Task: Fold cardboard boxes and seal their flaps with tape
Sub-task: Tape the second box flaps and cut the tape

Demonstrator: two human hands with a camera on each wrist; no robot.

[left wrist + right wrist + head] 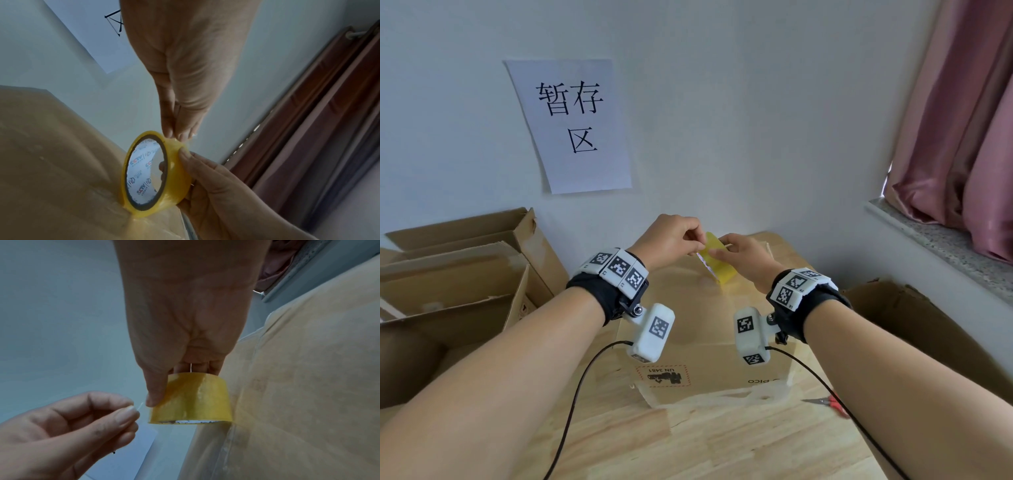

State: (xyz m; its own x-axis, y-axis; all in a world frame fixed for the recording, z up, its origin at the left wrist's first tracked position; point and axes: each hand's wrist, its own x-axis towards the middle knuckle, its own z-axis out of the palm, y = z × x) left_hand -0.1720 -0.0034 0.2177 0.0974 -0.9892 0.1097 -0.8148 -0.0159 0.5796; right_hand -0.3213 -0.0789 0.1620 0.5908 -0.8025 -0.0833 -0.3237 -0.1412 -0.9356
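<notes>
A closed cardboard box (705,363) with old tape on its seams lies on the wooden table (688,445). Over its far top edge my right hand (717,254) grips a yellowish roll of clear tape (719,265), standing on edge on the box. My left hand (697,245) pinches the tape's loose end at the top of the roll. In the left wrist view the left hand's fingertips (176,134) nip the end above the roll (179,183), on the box (51,162). In the right wrist view the right hand's thumb (154,395) presses the roll (191,395) beside the box (308,386), and the left hand (131,412) pinches a thin clear tab.
Open, empty cardboard boxes (448,274) are stacked at the left against the wall. Another brown box (914,325) sits at the right under the windowsill (945,240). Red-handled scissors (828,402) lie on the table at the front right. Black cables hang from both wrist cameras.
</notes>
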